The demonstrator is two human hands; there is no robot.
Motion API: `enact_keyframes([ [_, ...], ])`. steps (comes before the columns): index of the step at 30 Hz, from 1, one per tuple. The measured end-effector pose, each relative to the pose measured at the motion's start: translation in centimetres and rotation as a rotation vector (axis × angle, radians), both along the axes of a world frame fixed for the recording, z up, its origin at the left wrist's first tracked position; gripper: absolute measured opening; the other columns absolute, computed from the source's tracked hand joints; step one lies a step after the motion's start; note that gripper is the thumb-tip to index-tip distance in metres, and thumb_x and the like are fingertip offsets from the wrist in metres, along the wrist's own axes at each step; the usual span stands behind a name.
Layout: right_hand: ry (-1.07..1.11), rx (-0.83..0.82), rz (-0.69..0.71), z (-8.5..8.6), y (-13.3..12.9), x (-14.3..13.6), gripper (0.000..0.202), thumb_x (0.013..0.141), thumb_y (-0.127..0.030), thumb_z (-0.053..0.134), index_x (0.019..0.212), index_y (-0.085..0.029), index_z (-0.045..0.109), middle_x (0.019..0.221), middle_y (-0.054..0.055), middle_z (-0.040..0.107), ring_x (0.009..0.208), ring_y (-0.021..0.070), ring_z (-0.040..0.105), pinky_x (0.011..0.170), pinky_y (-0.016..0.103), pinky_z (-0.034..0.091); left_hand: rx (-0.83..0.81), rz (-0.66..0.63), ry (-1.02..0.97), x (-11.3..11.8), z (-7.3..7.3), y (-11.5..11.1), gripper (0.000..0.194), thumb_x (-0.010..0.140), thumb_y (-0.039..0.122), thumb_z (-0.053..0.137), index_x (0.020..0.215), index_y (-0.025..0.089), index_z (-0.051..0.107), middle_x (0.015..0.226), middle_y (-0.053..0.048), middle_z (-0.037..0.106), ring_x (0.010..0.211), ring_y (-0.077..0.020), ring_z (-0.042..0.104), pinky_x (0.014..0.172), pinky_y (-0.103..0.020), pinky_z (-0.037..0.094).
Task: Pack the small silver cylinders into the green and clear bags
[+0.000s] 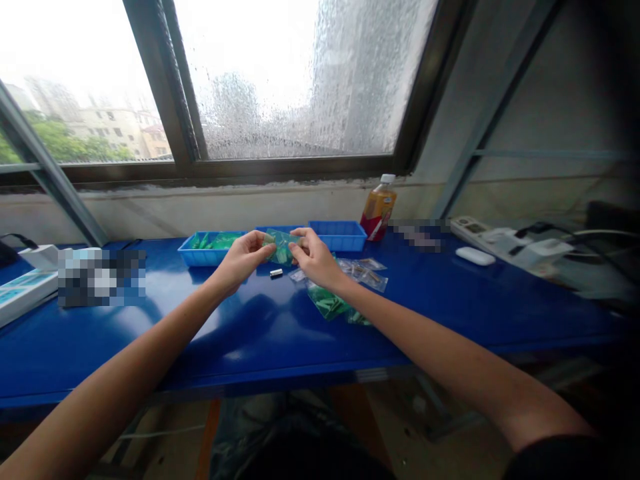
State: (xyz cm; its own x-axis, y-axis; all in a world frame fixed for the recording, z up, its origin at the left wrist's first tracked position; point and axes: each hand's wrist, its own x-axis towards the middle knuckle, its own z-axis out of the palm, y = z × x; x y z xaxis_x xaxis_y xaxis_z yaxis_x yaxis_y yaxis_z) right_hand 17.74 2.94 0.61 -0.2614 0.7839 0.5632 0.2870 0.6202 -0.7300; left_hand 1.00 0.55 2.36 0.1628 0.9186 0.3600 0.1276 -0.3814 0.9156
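Between my two hands is a small green-tinted plastic bag [281,244], raised just above the blue table. My left hand [247,257] pinches its left side between thumb and fingers. On the opposite side, my right hand [313,255] grips the bag's edge in the same way. What lies inside the bag is too small to make out. Below the bag, a small silvery cylinder [276,273] rests on the table. Clear bags [367,272] with small parts lie right of my right hand, and green bags [327,303] are partly under my right wrist.
A blue tray [187,257] holding green bags stands behind my left hand. Another blue tray [345,239] is behind my right hand, beside a drink bottle [379,208]. Power strips [30,293] lie at the left, and a white case [475,256] at the right.
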Motion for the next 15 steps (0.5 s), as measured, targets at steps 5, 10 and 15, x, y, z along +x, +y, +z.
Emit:
enact_keyframes([
  [5, 0.026, 0.077, 0.091, 0.04, -0.05, 0.00, 0.037, 0.079, -0.020, 0.049, 0.114, -0.016, 0.037, 0.075, -0.002, 0.051, 0.060, 0.0092, 0.050, 0.056, 0.022, 0.040, 0.105, -0.025, 0.217, 0.12, 0.06, -0.20, 0.021, 0.076, 0.031, 0.057, 0.087, 0.013, 0.061, 0.076, -0.002, 0.061, 0.067, -0.0113, 0.053, 0.062, -0.023, 0.039],
  [10, -0.092, 0.109, 0.058, 0.34, -0.41, 0.15, 0.027, 0.081, -0.019, 0.047, 0.107, -0.015, 0.044, 0.068, -0.003, 0.050, 0.056, 0.0087, 0.047, 0.055, 0.022, 0.037, 0.133, -0.033, 0.285, 0.17, -0.34, -0.02, 0.023, 0.078, 0.032, 0.054, 0.090, 0.014, 0.063, 0.078, -0.003, 0.064, 0.070, -0.0133, 0.055, 0.066, -0.025, 0.043],
  [15, -0.277, 0.145, -0.054, 0.85, -0.72, 0.30, 0.018, 0.086, -0.027, 0.044, 0.073, -0.016, 0.050, 0.058, -0.002, 0.049, 0.054, 0.0095, 0.044, 0.053, 0.023, 0.031, 0.164, 0.038, 0.305, 0.48, -0.54, -0.08, 0.021, 0.077, 0.030, 0.055, 0.090, 0.014, 0.061, 0.079, -0.004, 0.064, 0.071, -0.0138, 0.057, 0.064, -0.025, 0.044],
])
